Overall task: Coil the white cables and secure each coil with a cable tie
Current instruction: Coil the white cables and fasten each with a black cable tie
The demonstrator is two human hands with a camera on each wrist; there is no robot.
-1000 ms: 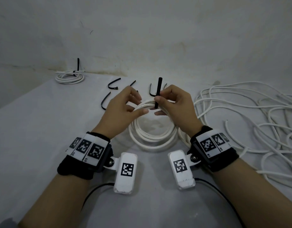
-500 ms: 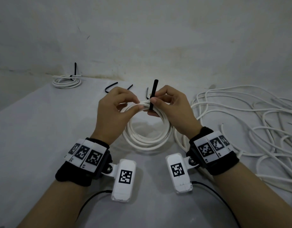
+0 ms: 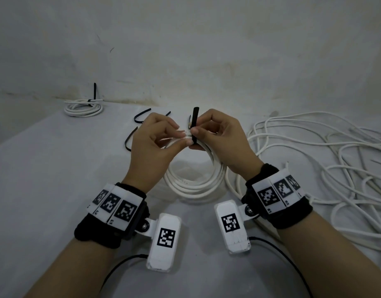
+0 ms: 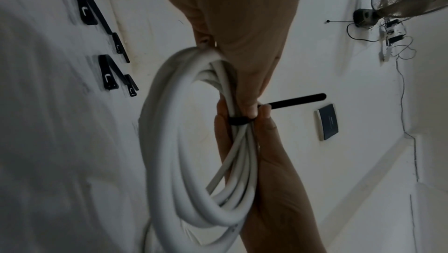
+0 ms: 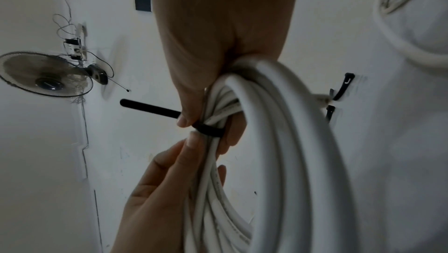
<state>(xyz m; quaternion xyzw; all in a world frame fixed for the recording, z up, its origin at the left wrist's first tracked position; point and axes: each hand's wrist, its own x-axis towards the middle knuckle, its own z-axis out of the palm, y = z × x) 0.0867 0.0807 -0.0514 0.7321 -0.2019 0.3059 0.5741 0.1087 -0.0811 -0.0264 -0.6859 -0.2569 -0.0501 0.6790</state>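
Note:
A white cable coil [image 3: 194,187] rests its near side on the grey table [image 3: 45,190], while both hands lift its far side. My left hand [image 3: 182,137] pinches the bundled strands between thumb and fingers. My right hand [image 3: 195,136] pinches a black cable tie [image 3: 195,121] that wraps the bundle, its tail standing up. In the left wrist view the cable tie band [image 4: 240,121] circles the cable coil [image 4: 169,142]. In the right wrist view the cable tie [image 5: 208,129] sits between both hands' fingertips on the cable coil [image 5: 278,142].
A tied white coil [image 3: 83,107] lies at the table's far left by the wall. Loose black ties [image 3: 141,116] lie behind my hands. A tangle of loose white cable [image 3: 314,160] spreads over the table's right side. A fan [image 5: 46,74] hangs on the wall.
Both hands have drawn together and lifted the far side of the coil off the table. The tie's band now sits snug round the bundle, tail still upright.

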